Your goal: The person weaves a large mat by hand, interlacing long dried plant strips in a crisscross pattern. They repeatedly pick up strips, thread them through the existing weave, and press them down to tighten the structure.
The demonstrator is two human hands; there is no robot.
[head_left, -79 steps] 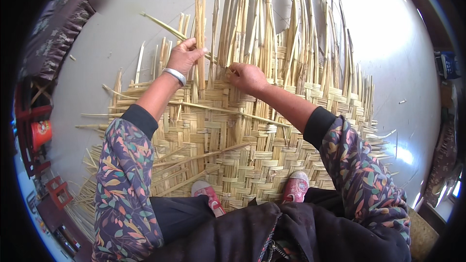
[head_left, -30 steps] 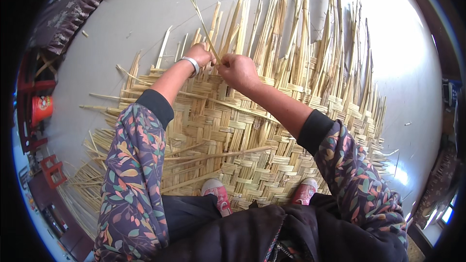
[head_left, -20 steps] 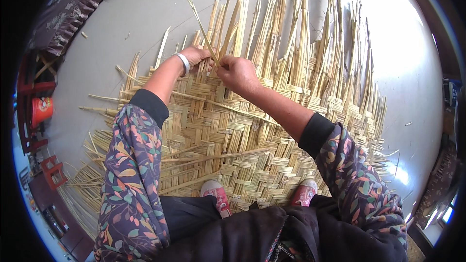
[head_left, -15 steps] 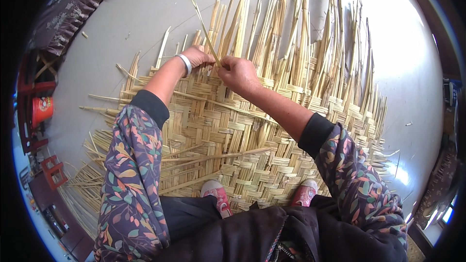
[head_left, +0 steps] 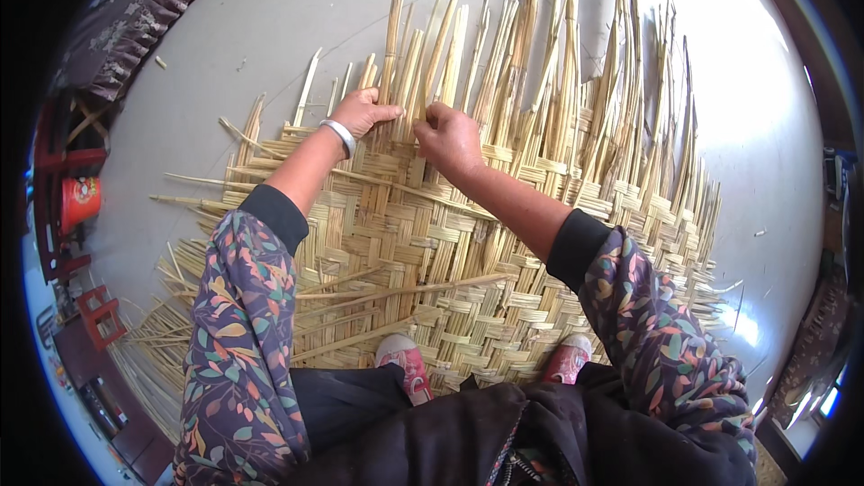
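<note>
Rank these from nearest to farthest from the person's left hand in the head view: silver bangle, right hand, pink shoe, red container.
1. Silver bangle, on the left hand's own wrist.
2. Right hand, just to its right on the woven mat.
3. Pink shoe, below, near the body.
4. Red container, far left edge.

A plain room used as a home weaving workshop. A large half-woven mat (head_left: pixel 468 243) of split cane lies flat on the smooth grey concrete floor (head_left: pixel 270 27), its loose strips (head_left: pixel 540 54) fanning outward. Red wooden furniture (head_left: pixel 76 207) stands along the left edge, and patterned dark cloth (head_left: pixel 153 0) lies at the top left.
</note>
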